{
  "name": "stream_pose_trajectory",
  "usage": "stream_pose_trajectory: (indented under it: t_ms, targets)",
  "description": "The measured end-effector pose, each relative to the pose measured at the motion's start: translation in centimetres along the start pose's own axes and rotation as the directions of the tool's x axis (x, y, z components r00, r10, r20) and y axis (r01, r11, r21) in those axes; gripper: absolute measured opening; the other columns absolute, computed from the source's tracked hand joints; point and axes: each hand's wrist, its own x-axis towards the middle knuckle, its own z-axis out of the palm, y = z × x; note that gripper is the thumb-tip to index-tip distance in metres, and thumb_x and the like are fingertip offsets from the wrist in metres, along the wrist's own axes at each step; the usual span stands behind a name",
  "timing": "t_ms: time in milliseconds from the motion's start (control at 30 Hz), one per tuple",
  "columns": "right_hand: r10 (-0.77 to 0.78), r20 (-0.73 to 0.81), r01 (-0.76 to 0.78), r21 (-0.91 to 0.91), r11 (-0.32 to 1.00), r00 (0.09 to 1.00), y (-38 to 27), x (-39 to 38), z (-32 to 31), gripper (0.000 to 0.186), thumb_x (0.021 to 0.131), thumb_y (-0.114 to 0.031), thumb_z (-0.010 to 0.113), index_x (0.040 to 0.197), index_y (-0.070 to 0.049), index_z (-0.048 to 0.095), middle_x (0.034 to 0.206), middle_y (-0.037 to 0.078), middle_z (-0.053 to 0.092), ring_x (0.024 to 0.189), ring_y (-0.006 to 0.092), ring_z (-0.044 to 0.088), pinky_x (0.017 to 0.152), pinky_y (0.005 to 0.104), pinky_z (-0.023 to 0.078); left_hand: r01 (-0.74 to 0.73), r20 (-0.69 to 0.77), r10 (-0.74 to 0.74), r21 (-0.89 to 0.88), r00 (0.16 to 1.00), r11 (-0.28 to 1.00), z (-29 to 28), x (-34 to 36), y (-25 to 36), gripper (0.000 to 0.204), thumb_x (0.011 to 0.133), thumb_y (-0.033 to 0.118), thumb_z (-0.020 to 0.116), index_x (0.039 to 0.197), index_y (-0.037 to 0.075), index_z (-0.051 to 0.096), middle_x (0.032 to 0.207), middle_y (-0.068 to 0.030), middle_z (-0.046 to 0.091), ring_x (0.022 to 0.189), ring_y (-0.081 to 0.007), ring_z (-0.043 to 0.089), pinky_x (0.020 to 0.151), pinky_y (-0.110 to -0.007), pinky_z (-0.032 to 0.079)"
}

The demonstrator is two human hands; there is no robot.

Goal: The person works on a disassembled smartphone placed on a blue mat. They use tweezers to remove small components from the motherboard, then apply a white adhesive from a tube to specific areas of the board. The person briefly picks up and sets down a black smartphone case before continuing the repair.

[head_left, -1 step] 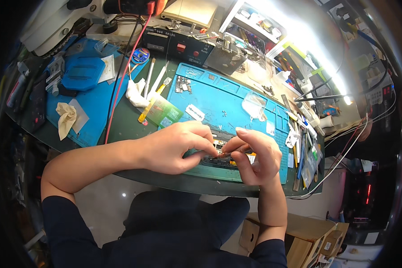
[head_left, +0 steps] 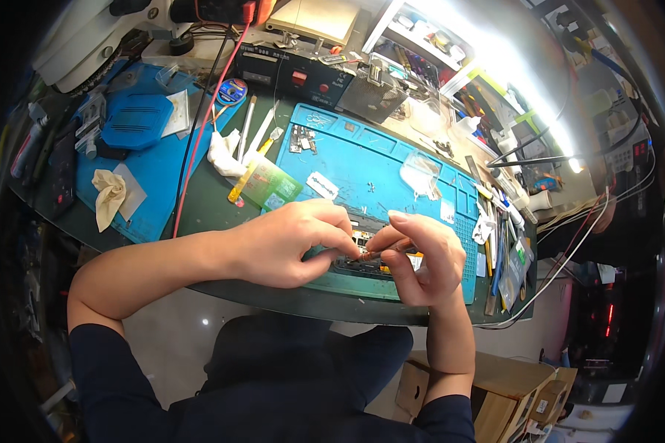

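Note:
A black phone [head_left: 366, 221] lies opened on the blue work mat, its circuit board and a yellow-orange part showing. Both hands cover much of it. My right hand [head_left: 430, 260] is closed, pinching a slim copper-brown tool [head_left: 390, 251] like tweezers between thumb and fingers. The tool's tip points left over the phone. At the phone's left part, my left hand [head_left: 295, 244] has its fingers bent and thumb drawn in, the index fingertip beside the tool's tip. What lies between those fingers is hidden.
The blue mat [head_left: 347, 159] bears a white perforated plate [head_left: 322, 186], small boards [head_left: 303, 139] and a clear bag [head_left: 421, 176]. Left of it are a green card [head_left: 270, 183] and a solder spool [head_left: 233, 91]. Several hand tools [head_left: 501, 240] lie right. A red cable [head_left: 199, 140] hangs across the left.

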Motion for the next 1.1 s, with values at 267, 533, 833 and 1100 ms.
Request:
stream_pose_trajectory:
  t_ms: [267, 533, 833, 1100]
  targets:
    - [-0.008, 0.025, 0.008, -0.005, 1.0, 1.0, -0.1, 0.2, 0.4, 0.045, 0.079, 0.005, 0.075, 0.123, 0.006, 0.066, 0.081, 0.01, 0.071, 0.068, 0.0233, 0.071, 0.062, 0.0319, 0.056, 0.0, 0.001, 0.0, 0.003, 1.0, 1.0, -0.1, 0.0, -0.1, 0.031, 0.078, -0.008, 0.061, 0.103, 0.004, 0.075, 0.1, -0.0093, 0.066, 0.098, -0.0279, 0.063, 0.085, -0.038, 0.05]
    - [0.124, 0.087, -0.115, -0.103, 0.988, 0.989, -1.3, 0.5, -0.4, 0.038, 0.085, 0.0, 0.076, 0.122, 0.001, 0.07, 0.089, 0.012, 0.074, 0.074, 0.0254, 0.073, 0.066, 0.0326, 0.058, 0.015, -0.063, -0.014, 0.016, 0.998, 1.0, -0.1, 0.3, -0.2, 0.028, 0.084, -0.006, 0.061, 0.108, 0.001, 0.072, 0.1, -0.0129, 0.066, 0.093, -0.0311, 0.065, 0.081, -0.039, 0.052]
    - [0.281, 0.061, -0.282, 0.006, 0.959, 0.958, -1.9, 0.6, -0.2, 0.047, 0.087, 0.001, 0.074, 0.134, 0.0, 0.065, 0.102, 0.016, 0.075, 0.083, 0.0242, 0.075, 0.072, 0.0334, 0.061, 0.077, -0.213, -0.073, 0.008, 0.974, 0.997, 0.5, 0.7, -0.8, 0.021, 0.09, -0.004, 0.062, 0.108, -0.001, 0.071, 0.102, -0.0156, 0.069, 0.095, -0.0315, 0.067, 0.078, -0.038, 0.054]
    - [0.29, 0.06, -0.291, 0.005, 0.957, 0.955, -1.9, 0.6, -0.2, 0.046, 0.087, 0.006, 0.073, 0.132, -0.001, 0.067, 0.104, 0.015, 0.075, 0.085, 0.0251, 0.076, 0.075, 0.0339, 0.062, 0.124, -0.19, -0.123, -0.005, 0.974, 0.992, 0.2, 0.5, -0.7, 0.021, 0.09, -0.003, 0.062, 0.109, 0.0, 0.071, 0.101, -0.0141, 0.068, 0.095, -0.031, 0.065, 0.077, -0.038, 0.053]
